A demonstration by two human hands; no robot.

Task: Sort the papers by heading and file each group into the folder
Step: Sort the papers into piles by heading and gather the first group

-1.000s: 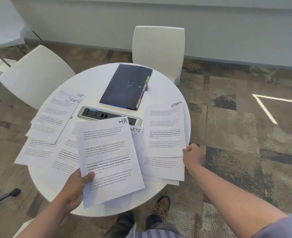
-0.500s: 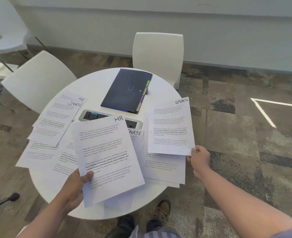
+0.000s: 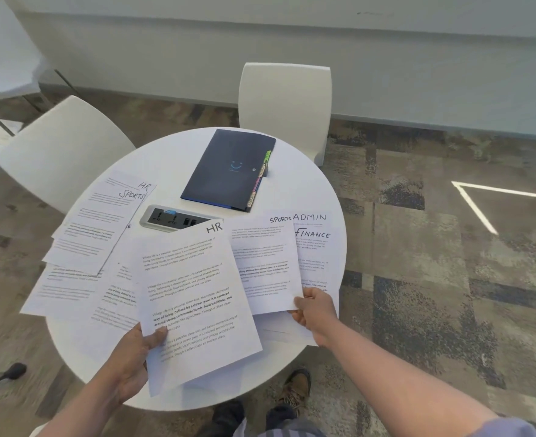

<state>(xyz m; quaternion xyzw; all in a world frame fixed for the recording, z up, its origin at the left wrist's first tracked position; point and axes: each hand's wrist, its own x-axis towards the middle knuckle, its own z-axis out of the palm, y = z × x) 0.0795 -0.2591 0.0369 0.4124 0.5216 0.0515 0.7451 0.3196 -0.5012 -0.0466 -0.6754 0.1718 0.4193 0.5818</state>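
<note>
My left hand grips an HR sheet by its lower left corner, above the near edge of the round white table. My right hand pinches a SPORTS sheet at its lower right corner and holds it just right of the HR sheet. Under it lie sheets headed ADMIN and FINANCE. More sheets, headed HR and SPORTS, are fanned over the table's left side. The dark folder with coloured tabs lies closed at the far side.
A grey power socket panel is set in the table's middle. Two white chairs stand at the table, one far behind and one at the left. My shoes show below the table's near edge.
My right hand has lifted the SPORTS sheet off the right pile and carried it left toward the HR sheet, uncovering the ADMIN and FINANCE sheets. My left hand still holds the HR sheet.
</note>
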